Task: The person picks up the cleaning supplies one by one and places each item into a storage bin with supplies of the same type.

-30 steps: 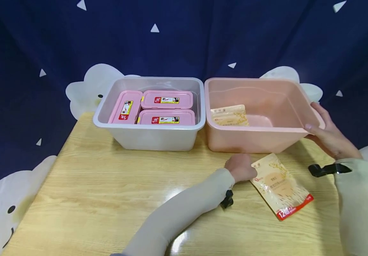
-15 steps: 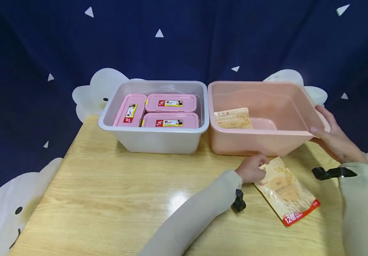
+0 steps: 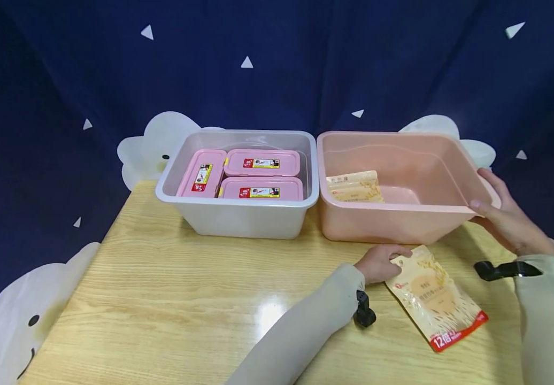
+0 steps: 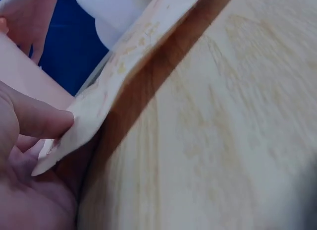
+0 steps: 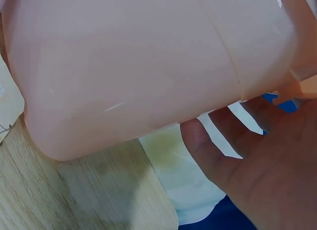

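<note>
My left hand (image 3: 379, 263) pinches the upper left corner of a cream and yellow pouch (image 3: 438, 297) with a red bottom band. In the left wrist view, thumb and fingers hold the pouch edge (image 4: 106, 88), which stands raised above the wood with a shadow under it. My right hand (image 3: 513, 216) grips the right end of a pink plastic bin (image 3: 378, 222), thumb over the rim. From the right wrist, its fingers (image 5: 213, 155) lie against the bin's outer wall (image 5: 138, 66). A similar pouch (image 3: 354, 187) lies inside the bin at its left end.
A white bin (image 3: 243, 220) stands left of the pink one, close beside it. It contains 3 pink lidded boxes (image 3: 261, 162) with red and yellow labels. Both bins stand near the back of the wooden table (image 3: 171, 305), before a dark blue curtain (image 3: 282, 48).
The left fingers have shifted at the pouch's upper corner and now pinch it. The head view has shifted slightly, so everything appears lower and further right. The right hand stays on the bin's rim.
</note>
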Motion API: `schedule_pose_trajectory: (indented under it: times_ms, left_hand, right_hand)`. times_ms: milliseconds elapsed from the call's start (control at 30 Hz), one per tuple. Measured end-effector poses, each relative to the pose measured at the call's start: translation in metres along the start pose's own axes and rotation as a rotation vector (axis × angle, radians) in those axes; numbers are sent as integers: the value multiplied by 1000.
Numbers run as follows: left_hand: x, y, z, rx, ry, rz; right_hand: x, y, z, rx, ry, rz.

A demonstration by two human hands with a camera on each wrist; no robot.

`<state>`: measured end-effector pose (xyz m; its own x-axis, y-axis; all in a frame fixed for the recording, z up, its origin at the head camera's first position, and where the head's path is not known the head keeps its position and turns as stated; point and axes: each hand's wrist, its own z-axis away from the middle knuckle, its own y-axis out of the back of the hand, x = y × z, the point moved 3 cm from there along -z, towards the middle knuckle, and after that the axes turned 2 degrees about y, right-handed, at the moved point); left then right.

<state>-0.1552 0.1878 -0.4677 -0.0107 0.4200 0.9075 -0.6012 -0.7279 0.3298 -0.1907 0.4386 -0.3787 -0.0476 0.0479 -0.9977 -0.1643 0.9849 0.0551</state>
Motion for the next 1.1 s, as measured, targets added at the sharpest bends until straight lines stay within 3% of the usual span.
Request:
schedule_pose_trajectory:
  times_ms: [233, 467, 700, 867, 1100]
  left_hand:
    - [-8, -2, 1, -7, 8, 57]
    - [-9, 2, -1, 6, -26, 50]
    - [-5, 3, -1, -59, -92, 28]
    - [5, 7, 3, -112, -166, 58]
    - [34, 19, 13, -130, -226, -24]
  right_hand:
    - [6, 0, 2, 28, -45, 56]
    - [4, -3, -2, -9, -11, 2]
    - [-1, -2, 1, 25, -109, 151]
    - [-4, -2, 2, 31, -92, 123]
    - [-3, -1, 5, 37, -78, 88]
